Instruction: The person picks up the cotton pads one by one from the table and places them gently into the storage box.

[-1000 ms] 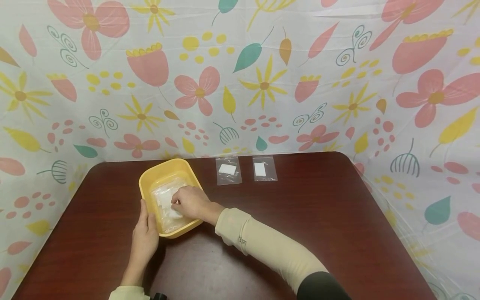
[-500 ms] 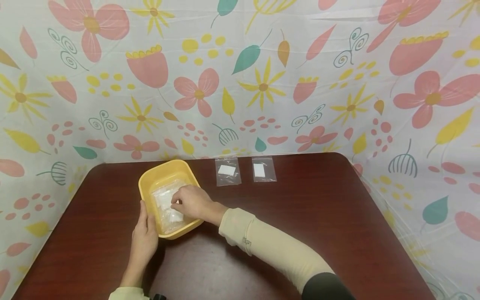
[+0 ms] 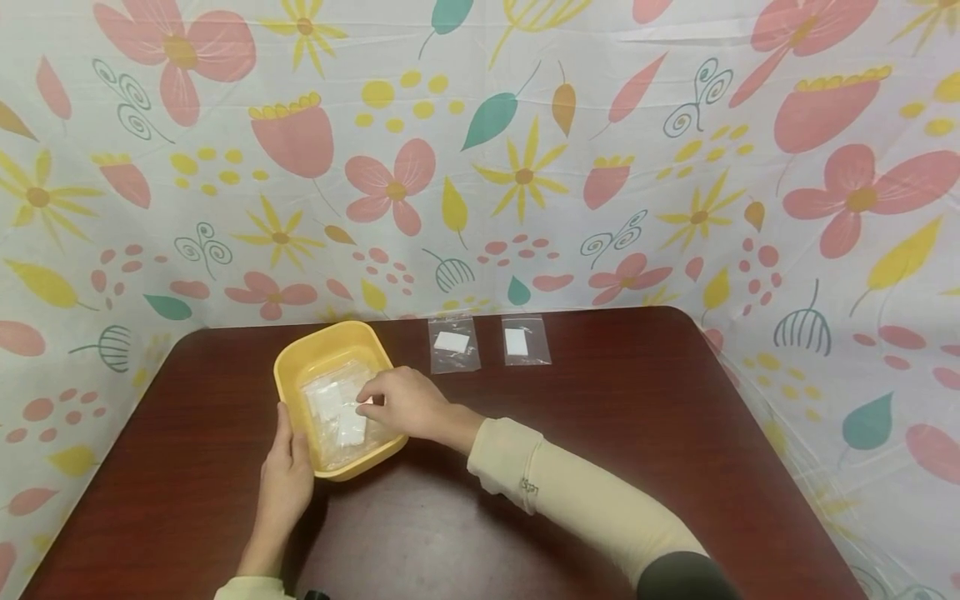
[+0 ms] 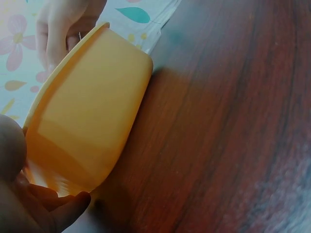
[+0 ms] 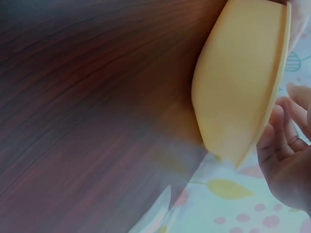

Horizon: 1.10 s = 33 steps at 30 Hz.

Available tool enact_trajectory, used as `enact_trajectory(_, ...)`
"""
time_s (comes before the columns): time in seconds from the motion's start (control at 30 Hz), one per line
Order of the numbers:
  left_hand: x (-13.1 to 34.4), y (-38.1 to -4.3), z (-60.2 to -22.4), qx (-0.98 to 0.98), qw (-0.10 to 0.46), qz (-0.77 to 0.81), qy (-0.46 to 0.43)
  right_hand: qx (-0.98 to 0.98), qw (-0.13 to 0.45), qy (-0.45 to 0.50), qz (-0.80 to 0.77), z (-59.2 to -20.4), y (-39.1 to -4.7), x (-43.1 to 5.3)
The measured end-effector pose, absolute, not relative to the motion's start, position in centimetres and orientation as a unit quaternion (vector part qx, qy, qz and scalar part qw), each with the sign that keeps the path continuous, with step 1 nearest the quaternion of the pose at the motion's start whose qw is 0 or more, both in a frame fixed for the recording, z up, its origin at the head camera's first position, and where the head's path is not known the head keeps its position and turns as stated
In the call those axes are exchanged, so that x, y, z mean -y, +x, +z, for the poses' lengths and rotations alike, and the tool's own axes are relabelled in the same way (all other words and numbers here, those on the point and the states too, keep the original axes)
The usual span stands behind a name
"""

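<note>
While the left hand [image 3: 287, 483] grips the yellow basin [image 3: 337, 335] by its side, thumb up at the rim and fingers down near the base, the right hand [image 3: 412, 404] works at the opening from the opposite side. Basin toward the left part of the dark red-brown table [image 3: 637, 400], mouth tilted to the head camera; cannot tell whether its base touches the wood. Inside: a layer of clear plastic bags [image 3: 330, 446], overlapping, glossy, with white showing through in places; one white piece [image 3: 351, 427] reads plainly as a rectangle, just below the right fingertips. Right hand itself: wrist bent in over the rim, fingers curled, thumb and forefinger close together. Cannot tell if anything is pinched there; the tips are too small in the head view, and the right wrist view shows bent fingers beside the rim without settling it. Near the far table edge, well apart from the hands, two more bags lie flat side by side with a gap between: the nearer bag [image 3: 454, 360] holds a white rectangle lying crosswise, the farther bag [image 3: 538, 348] one standing lengthwise. Both forearms in pale beige sleeves [image 3: 570, 500]; dark band [image 3: 686, 577] at the right elbow. Floral cloth [image 3: 487, 217] hangs behind the table and along both sides, pink, yellow and teal on white.
</note>
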<state>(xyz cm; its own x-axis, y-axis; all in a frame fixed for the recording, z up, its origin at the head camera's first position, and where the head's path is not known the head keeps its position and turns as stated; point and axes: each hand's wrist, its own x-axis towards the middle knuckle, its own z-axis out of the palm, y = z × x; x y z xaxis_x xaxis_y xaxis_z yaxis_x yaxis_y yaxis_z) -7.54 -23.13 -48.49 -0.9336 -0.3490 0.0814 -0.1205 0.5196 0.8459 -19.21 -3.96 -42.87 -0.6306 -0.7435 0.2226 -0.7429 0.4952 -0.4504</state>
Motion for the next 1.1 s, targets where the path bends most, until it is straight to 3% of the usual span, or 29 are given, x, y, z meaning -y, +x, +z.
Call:
enact_trajectory(0.4,23.4,-7.5,-48.0,0.864,0.110,-0.470,0.142,-0.866,0.001,-0.384,-0.320,-44.0,-19.5,-3.1)
enact_trajectory(0.67,23.3,-7.3,-48.1,0.865,0.110,-0.469,0.142,-0.866,0.034,-0.310,-0.392,-46.1,-19.5,-9.9)
enact_trajectory(1.1,23.0,-7.3,-48.3,0.864,0.117,-0.470,0.139,-0.872,-0.014,-0.253,-0.420,-47.7,-19.0,-18.9)
